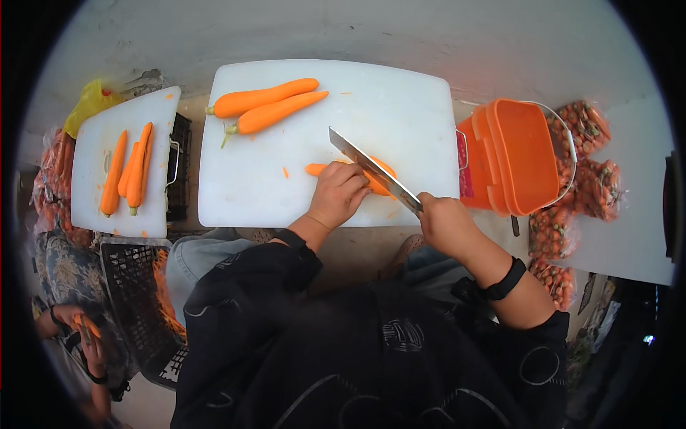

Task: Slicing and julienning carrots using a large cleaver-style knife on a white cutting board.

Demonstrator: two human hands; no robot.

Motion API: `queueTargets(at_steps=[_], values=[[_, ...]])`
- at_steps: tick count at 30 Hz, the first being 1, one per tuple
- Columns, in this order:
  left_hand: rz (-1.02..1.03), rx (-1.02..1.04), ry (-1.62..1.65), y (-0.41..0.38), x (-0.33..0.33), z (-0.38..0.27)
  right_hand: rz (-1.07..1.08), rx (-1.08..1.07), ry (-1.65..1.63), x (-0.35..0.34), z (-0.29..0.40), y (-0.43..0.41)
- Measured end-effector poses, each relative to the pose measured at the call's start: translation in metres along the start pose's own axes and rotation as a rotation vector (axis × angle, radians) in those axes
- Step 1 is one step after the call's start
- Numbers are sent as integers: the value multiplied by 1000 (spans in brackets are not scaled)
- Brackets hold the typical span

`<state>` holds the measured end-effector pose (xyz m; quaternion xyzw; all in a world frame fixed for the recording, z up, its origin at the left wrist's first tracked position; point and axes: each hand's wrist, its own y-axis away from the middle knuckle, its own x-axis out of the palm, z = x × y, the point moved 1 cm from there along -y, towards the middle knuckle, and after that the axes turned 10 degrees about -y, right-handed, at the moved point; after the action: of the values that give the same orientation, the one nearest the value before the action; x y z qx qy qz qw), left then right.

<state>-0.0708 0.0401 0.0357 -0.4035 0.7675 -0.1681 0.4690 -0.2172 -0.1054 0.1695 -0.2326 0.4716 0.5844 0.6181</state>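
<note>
On the white cutting board (257, 182), my left hand (338, 192) holds down an orange carrot (378, 184), its fingertips close beside the blade. My right hand (446, 221) grips the handle of a knife with a broad metal blade (375, 169). The blade runs slantwise across the carrot, which shows on both sides of it; whether it is cut through, I cannot tell. Two whole peeled carrots (262, 99) lie side by side at the board's upper left, with short green stubs at their left ends. Small orange scraps are scattered on the board.
An orange bucket (528, 158) with a wire handle stands right of the board, bagged carrots (597, 187) beyond it. At left are a second cutting board (88, 177) with several carrots and a black crate (134, 295) with orange peelings. A co-worker's hands (88, 338) hold a carrot at lower left.
</note>
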Motion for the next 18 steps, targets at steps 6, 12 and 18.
queueTargets(at_steps=[6,12,18], values=[[-2,-14,20,-1,-1,-1,40,10,46,4,2,1],[-3,-25,58,0,0,-4,93,62,38,34,-16,-22],[31,-24,43,-1,-2,-2,-59,5,-114,46,-26,-31]])
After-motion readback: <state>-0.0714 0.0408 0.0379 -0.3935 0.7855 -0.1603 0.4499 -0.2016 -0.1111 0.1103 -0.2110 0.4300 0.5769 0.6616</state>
